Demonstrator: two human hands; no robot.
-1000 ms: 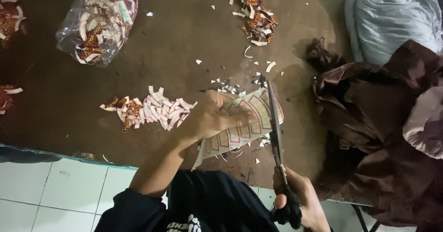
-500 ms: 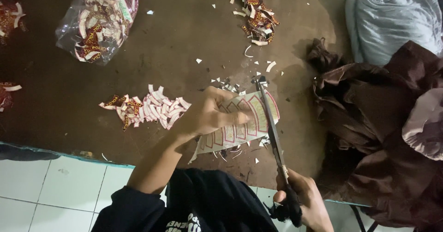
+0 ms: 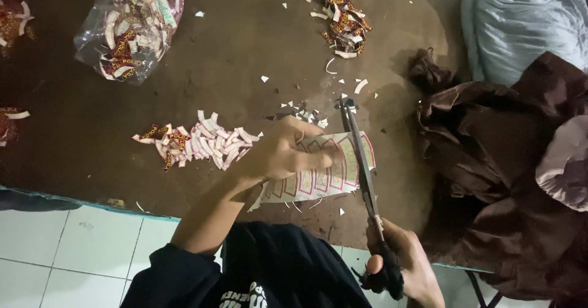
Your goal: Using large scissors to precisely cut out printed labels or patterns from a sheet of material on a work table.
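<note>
While my left hand (image 3: 278,158) pinched the printed sheet (image 3: 324,173) at mid-frame, my right hand (image 3: 398,268) gripped the scissors (image 3: 361,161), and I judged steady, line-following snips best.

The sheet (image 3: 324,173) is white with red-outlined curved shapes, the cut pieces (image 3: 196,142) maroon, yellow and white, on a dark brown table (image 3: 245,57).
</note>
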